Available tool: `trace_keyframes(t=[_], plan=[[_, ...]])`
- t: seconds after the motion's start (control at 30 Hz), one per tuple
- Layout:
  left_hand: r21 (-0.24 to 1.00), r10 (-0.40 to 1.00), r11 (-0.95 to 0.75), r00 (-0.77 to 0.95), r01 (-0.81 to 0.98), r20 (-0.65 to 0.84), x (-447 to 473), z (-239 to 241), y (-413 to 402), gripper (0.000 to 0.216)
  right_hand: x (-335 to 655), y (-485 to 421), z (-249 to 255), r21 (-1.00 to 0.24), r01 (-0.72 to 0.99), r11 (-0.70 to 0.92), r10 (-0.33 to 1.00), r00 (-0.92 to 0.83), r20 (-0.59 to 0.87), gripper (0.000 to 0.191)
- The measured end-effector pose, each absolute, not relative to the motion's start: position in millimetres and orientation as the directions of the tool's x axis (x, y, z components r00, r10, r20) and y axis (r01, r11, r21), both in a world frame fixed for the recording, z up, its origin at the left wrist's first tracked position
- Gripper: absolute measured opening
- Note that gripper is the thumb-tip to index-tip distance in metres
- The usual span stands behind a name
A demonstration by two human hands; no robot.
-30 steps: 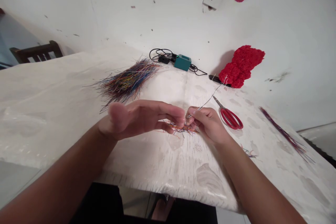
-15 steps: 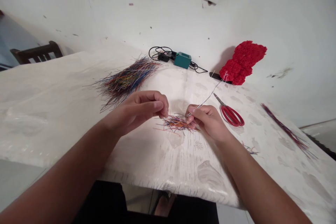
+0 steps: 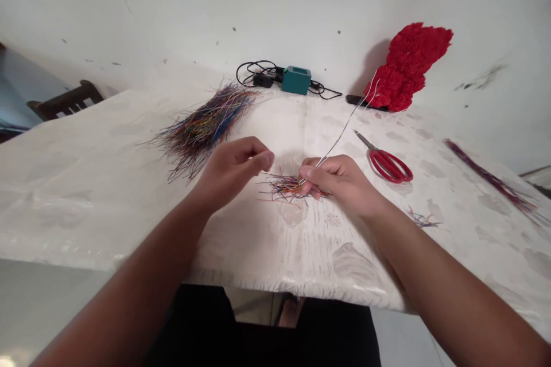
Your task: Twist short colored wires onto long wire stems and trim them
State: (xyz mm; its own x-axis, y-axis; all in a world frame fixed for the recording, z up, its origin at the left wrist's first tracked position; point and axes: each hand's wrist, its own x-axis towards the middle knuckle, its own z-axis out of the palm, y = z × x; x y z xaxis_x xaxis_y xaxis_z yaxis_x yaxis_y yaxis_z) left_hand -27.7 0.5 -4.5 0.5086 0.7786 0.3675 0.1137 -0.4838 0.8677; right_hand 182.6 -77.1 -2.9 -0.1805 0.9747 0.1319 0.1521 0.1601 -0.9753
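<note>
My right hand (image 3: 340, 183) pinches a pair of thin white wires (image 3: 342, 132) between thumb and fingers. Their long ends rise up and to the right, past the red ruffled object in the picture. Just under its fingertips lies a small pile of short coloured wires (image 3: 282, 186), partly covered by that hand. My left hand (image 3: 235, 169) hovers to the upper left of this pile, thumb closed against curled fingers; whether anything is in the pinch cannot be made out. Behind it spreads a large bundle of multicoloured wires (image 3: 206, 126).
Red-handled scissors (image 3: 385, 163) lie right of my right hand. Farther back are a teal box (image 3: 296, 80) with black cables, a dark flat object (image 3: 359, 102) and a red ruffled object (image 3: 408, 69). Wire scraps (image 3: 424, 219) and a thin wire bundle (image 3: 491, 175) lie right.
The view has tilted down a little. My right hand has shifted slightly left over the small pile, still pinching the white wires. My left fingers sit a little farther above the pile.
</note>
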Motion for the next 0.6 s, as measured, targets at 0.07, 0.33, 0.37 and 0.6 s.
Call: trace_keyframes(t=[0.07,0.33,0.37,0.6], plan=[[0.818,0.719,-0.544,0.607,0.188,0.339,-25.7,-2.5,-3.7,0.017,181.7,-77.8,-1.1,-0.970,0.176,0.168,0.973,-0.187,0.134,0.033],[0.801,0.618,-0.566,0.744,0.196,0.255,-21.4,-5.2,-7.9,0.019,179.1,-76.4,-2.1,-0.969,0.190,0.158,0.982,-0.131,0.134,0.035],[0.799,0.618,-0.569,0.742,0.195,0.259,-21.2,-5.3,-7.6,0.019,178.9,-76.2,-2.2,-0.970,0.190,0.155,0.983,-0.123,0.133,0.036],[0.764,0.649,-0.593,0.712,0.255,0.267,-22.3,-4.2,-6.1,0.021,180.2,-75.0,-4.7,-0.948,0.268,0.170,0.982,-0.125,0.141,0.039]])
